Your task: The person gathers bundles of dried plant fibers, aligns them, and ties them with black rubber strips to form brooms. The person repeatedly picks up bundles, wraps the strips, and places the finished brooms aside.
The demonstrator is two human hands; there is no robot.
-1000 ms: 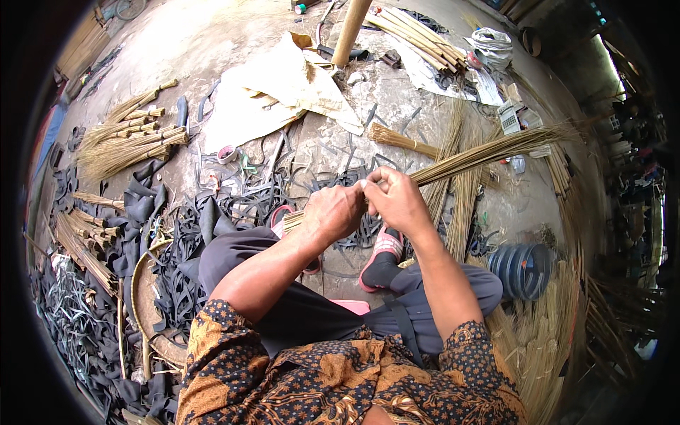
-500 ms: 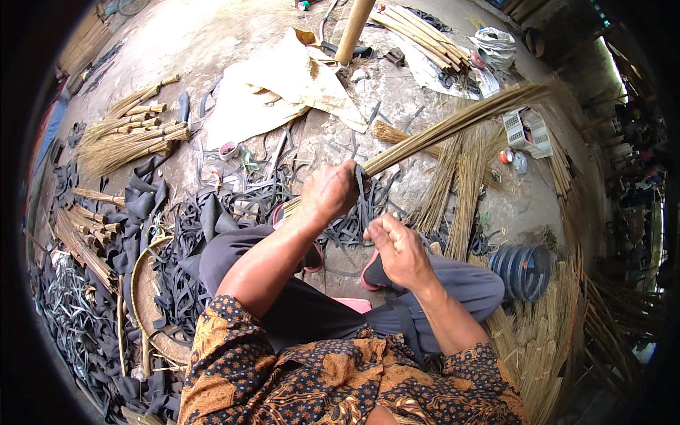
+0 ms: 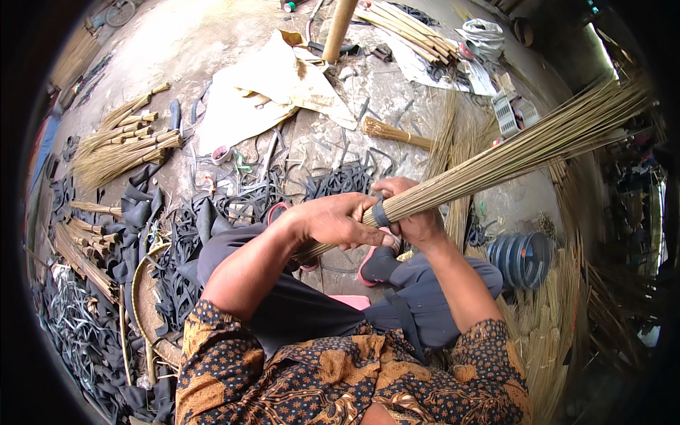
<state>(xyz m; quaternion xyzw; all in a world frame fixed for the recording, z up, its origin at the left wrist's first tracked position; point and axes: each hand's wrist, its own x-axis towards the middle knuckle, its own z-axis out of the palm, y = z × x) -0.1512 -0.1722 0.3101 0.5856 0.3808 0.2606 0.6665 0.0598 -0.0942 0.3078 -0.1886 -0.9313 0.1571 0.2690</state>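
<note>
A long bundle of thin brown sticks (image 3: 496, 157), like a stick broom, slants from my lap up to the right. Around it sits a dark rubber band (image 3: 380, 211). My left hand (image 3: 338, 221) wraps the bundle just below the band, thumb stretched along it. On the other side of the band, my right hand (image 3: 419, 221) is closed around the bundle, its fingers partly hidden behind the sticks. The sticks fan out toward the far right. The bundle's lower end shows beneath my left wrist.
Dark rubber strips (image 3: 185, 258) lie heaped at the left and ahead. Finished-looking stick bundles (image 3: 134, 142) rest at the far left. A cream cloth sheet (image 3: 276, 88) spreads ahead. At right are a bluish ribbed plastic container (image 3: 520, 261), loose sticks (image 3: 542, 340) and a white plastic basket (image 3: 511, 113).
My right hand has moved up from beside the bundle to grip it. The bundle has swung nearer and its sticks spread wider. My left hand has shifted slightly down and right.
</note>
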